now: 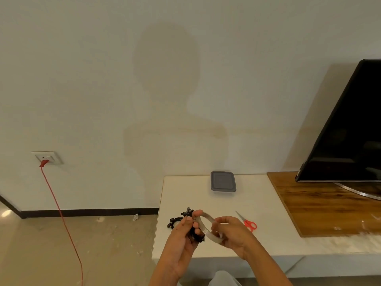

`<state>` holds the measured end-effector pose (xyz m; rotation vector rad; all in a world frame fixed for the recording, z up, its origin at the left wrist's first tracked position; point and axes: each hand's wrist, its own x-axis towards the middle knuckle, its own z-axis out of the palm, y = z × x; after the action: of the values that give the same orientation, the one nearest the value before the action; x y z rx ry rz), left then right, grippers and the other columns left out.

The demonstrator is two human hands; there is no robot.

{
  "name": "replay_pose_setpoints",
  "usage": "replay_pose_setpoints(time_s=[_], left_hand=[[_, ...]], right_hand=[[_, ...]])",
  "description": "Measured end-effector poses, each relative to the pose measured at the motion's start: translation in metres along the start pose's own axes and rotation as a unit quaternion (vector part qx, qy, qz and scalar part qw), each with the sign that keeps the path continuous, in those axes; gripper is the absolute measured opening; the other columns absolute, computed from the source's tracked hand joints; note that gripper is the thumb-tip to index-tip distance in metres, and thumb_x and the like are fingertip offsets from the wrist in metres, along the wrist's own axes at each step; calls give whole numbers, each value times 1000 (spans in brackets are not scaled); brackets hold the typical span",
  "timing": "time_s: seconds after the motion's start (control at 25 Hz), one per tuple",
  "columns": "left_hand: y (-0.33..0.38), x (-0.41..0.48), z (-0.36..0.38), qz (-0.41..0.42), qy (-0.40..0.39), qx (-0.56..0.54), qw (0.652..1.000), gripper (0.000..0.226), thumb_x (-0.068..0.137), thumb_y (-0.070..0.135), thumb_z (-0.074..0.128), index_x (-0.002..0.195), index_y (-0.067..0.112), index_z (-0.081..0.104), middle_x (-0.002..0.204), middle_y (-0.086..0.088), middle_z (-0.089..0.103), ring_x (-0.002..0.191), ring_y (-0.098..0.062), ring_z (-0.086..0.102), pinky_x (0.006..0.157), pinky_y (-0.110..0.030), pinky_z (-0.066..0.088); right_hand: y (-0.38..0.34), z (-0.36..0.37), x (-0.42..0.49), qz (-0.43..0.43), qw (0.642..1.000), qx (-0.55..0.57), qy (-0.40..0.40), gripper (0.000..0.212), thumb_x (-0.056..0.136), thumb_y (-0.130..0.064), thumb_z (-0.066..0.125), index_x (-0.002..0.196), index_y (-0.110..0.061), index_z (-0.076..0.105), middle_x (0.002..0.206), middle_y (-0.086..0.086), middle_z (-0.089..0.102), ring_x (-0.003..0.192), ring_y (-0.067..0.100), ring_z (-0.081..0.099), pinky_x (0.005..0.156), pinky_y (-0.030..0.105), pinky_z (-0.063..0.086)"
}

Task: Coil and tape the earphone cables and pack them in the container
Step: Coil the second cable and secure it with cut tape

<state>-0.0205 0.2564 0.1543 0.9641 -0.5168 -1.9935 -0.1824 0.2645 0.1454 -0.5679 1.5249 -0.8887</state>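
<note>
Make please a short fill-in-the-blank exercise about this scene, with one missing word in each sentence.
1. The right hand holds a roll of ____.
2. The scissors on the white table have ____ handles.
3. The grey container near the wall has its lid ____.
4. The left hand holds coiled ____ earphone cables.

Missing words: tape; red; on; black
</note>
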Motion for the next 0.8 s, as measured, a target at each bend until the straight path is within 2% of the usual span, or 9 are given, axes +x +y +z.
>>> replay_pose_setpoints(time_s=[0.08,0.12,0.28,0.4,0.64,0.8], left_hand=[[-3,8,-10,23,36,36,998,32,101,12,38,107,0,67,67,-8,54,59,-15,49,71,-29,44],[-6,13,-15,42,59,71,995,31,102,12,38,108,0,66,66,-8,56,60,-16,50,69,-29,44],[-22,31,-29,122,133,259,949,27,101,16,43,100,12,69,69,-4,66,65,-14,58,69,-26,47],[-27,41,-30,115,140,296,938,26,100,17,43,96,9,68,70,-1,68,65,-12,59,67,-24,47],[-31,73,-35,69,116,288,948,25,99,14,44,92,8,67,65,0,66,60,-10,55,65,-23,46],[-47,97,-39,106,160,365,911,31,100,16,42,86,19,69,64,3,68,56,-1,56,61,-16,45]], right_hand=[[3,-4,5,-53,997,15,60,18,88,-2,59,105,-4,59,83,14,65,70,20,60,62,27,54],[3,-5,6,-80,994,32,65,17,88,-2,59,105,-4,59,83,14,64,69,20,60,60,26,54],[5,-7,14,-136,986,49,85,14,87,-3,63,101,-6,62,88,15,67,72,24,64,62,27,55],[8,-14,26,-131,986,58,86,14,86,-2,64,99,-6,64,82,15,69,69,24,65,66,31,57],[19,-31,65,-90,991,64,79,11,86,0,63,96,1,68,72,15,69,61,22,65,69,32,58],[31,-32,96,-79,986,56,134,8,84,2,65,91,0,68,75,18,69,61,25,66,64,30,59]])
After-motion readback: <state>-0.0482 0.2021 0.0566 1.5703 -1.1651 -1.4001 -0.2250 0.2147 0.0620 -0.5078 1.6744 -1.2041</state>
